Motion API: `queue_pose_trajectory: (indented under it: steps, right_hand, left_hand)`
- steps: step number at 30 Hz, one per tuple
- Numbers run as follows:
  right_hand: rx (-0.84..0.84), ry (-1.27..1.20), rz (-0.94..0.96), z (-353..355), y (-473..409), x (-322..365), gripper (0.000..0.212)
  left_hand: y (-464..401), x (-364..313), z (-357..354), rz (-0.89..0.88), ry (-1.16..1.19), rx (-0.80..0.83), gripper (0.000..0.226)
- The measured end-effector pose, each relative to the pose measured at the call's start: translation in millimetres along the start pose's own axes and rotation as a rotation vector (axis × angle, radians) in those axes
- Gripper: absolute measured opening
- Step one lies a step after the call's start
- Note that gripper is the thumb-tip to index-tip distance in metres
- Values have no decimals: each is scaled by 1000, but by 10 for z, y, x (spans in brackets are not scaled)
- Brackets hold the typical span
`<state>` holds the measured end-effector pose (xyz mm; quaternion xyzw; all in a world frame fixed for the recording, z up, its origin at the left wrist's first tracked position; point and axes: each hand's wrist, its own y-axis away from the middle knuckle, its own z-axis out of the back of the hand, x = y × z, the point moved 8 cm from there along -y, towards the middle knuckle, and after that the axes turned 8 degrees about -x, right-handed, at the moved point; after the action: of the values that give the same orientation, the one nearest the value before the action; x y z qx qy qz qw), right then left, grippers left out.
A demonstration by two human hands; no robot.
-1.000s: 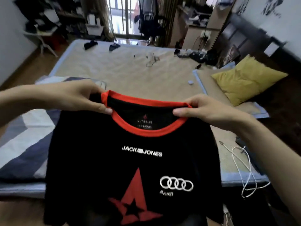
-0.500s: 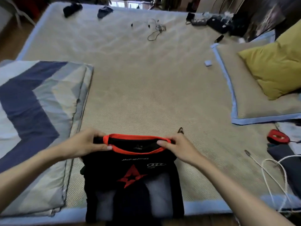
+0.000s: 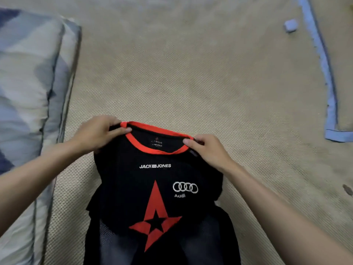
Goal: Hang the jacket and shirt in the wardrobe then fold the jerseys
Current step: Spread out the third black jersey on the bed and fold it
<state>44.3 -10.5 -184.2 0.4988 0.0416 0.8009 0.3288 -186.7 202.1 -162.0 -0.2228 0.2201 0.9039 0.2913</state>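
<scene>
Jersey, black with a red collar and a red star emblem, hangs by its shoulders just over the woven bed mat, its lower part already draped toward the near edge. To the far left lies a folded blue-and-grey quilt, just beside the cloth. The left hand pinches the left shoulder seam at the collar, thumb on top and fingers curled beneath. The right hand pinches the right shoulder the same way. Further right sit a small pale-blue object and the blue-trimmed edge of a second mat, both well apart.

Risks, as I judge them: the sleeves look bunched under the body, so laying it down now could trap creases; uneven lowering would skew the collar line; and the hem, hanging near the bed's edge, might slide off and drag the fabric askew.
</scene>
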Motion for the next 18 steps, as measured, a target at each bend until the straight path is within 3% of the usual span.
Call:
queue_pose_trajectory:
  steps: [4, 7, 18]
  right_hand:
    - [16, 13, -24, -294, -145, -403, 46]
    - [-68, -1, -13, -245, -459, -410, 41]
    - [-260, 294, 129, 319, -2139, 215, 38]
  left_hand:
    - [-41, 304, -404, -1, 263, 43, 47]
    - [-201, 364, -503, -28, 320, 48, 35]
    - [-1852, 256, 57, -132, -207, -22, 44]
